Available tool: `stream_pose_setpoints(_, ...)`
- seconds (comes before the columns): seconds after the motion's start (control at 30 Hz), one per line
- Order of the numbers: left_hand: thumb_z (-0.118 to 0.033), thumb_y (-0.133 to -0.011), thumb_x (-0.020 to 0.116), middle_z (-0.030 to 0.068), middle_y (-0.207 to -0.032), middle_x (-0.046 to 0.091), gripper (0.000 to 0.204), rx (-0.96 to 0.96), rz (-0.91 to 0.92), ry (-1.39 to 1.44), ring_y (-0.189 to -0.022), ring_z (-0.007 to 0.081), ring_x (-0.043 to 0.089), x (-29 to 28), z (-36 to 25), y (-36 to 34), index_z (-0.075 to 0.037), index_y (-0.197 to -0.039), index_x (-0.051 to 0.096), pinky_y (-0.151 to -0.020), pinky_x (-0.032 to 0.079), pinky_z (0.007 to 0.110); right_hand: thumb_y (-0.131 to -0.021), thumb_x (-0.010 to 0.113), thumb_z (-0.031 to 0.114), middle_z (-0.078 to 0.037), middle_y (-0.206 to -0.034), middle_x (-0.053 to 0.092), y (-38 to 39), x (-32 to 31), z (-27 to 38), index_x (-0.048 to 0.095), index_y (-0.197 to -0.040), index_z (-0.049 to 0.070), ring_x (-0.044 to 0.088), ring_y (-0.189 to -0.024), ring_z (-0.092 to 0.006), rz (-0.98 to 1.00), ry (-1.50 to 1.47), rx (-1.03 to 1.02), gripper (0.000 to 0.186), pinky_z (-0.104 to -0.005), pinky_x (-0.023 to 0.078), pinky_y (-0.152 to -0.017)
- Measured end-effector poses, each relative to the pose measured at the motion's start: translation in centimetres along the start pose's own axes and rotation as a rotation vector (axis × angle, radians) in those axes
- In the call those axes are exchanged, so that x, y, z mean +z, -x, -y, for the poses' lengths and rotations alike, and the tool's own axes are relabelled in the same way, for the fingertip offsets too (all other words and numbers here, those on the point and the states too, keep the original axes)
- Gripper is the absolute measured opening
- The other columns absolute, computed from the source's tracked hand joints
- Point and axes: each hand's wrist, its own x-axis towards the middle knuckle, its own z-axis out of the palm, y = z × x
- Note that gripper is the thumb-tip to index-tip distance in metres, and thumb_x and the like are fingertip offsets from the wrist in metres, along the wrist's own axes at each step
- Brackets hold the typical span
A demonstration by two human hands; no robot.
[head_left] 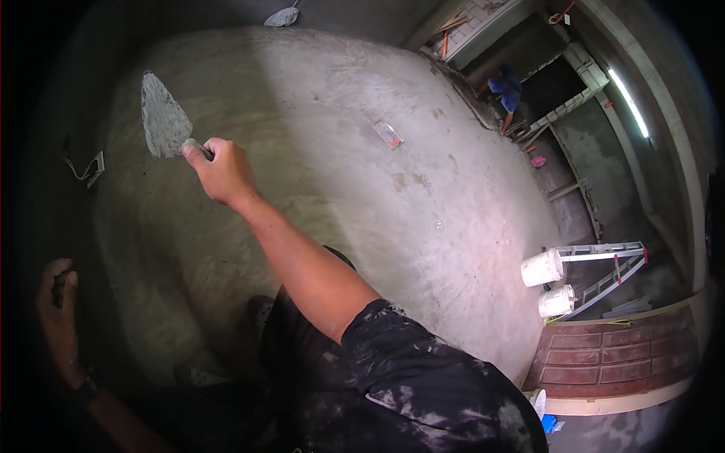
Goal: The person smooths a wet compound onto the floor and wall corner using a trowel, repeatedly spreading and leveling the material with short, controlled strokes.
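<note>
Carrying wet grey mortar on its blade, the trowel (165, 119) sits in the tightly closed right hand (223, 172), raised against the plastered wall (340, 196), which looks mostly coated and smoothed. The left hand (59, 302), half curled in shadow, seems empty; I cannot tell for certain.

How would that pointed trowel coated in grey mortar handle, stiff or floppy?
The trowel probably stays stiff: its flat blade holds shape in the right hand. The grey mortar coating likely makes it blade-heavy, and gritty rather than slippery.
</note>
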Motion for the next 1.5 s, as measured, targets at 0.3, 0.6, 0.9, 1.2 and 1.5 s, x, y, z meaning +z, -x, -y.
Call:
stream_pose_setpoints(0.3,-0.021,-0.103,0.064,0.0085,-0.116,0.067,0.027,0.028,-0.02,0.028,-0.114,0.0186,0.06,0.5,0.3,0.1,0.001,-0.119,0.066,-0.104,0.043,0.033,-0.092,0.069,0.047,-0.02,-0.067,0.065,-0.1,-0.2,-0.1,0.06,-0.07,0.0,0.064,-0.064,-0.0393,0.016,0.013,0.023,0.053,-0.0489,0.048,-0.062)
stream_pose_setpoints(0.6,-0.024,-0.103,0.064,0.0095,-0.119,0.067,0.03,0.003,-0.023,0.02,-0.116,0.0208,0.06,0.5,-0.5,0.3,0.0,-0.12,0.066,-0.105,0.043,0.035,-0.093,0.071,0.044,-0.011,-0.057,0.053,0.0,0.0,-0.2,0.055,-0.066,0.0,0.046,-0.054,-0.0188,-0.004,-0.029,-0.002,0.054,-0.0415,0.042,-0.055)
stream_pose_setpoints(0.9,-0.024,-0.102,0.065,0.0099,-0.119,0.068,0.031,-0.031,-0.018,0.005,-0.116,0.0208,0.06,0.3,-0.2,-0.2,0.001,-0.12,0.066,-0.106,0.042,0.034,-0.093,0.071,0.043,-0.011,-0.057,0.054,-0.2,0.2,-0.1,0.055,-0.066,0.0,0.046,-0.054,-0.0191,0.009,-0.033,0.004,0.053,-0.0415,0.041,-0.055)
stream_pose_setpoints(1.2,-0.023,-0.101,0.067,0.0082,-0.118,0.068,0.029,-0.022,-0.011,0.008,-0.113,0.0189,0.061,0.5,-0.5,-0.4,0.0,-0.119,0.067,-0.104,0.043,0.033,-0.093,0.071,0.044,-0.01,-0.058,0.055,-0.5,0.3,-0.3,0.056,-0.066,0.0,0.048,-0.054,-0.019,0.022,-0.014,0.012,0.053,-0.0404,0.042,-0.055)
stream_pose_setpoints(1.5,-0.021,-0.099,0.069,0.0075,-0.116,0.067,0.028,-0.018,-0.024,0.028,-0.11,0.0182,0.061,0.9,-1.7,-0.2,-0.001,-0.118,0.067,-0.1,0.045,0.034,-0.093,0.07,0.044,-0.011,-0.058,0.056,-0.5,0.2,-0.3,0.057,-0.067,0.0,0.049,-0.055,-0.019,0.032,0.0,0.027,0.053,-0.0407,0.043,-0.056)
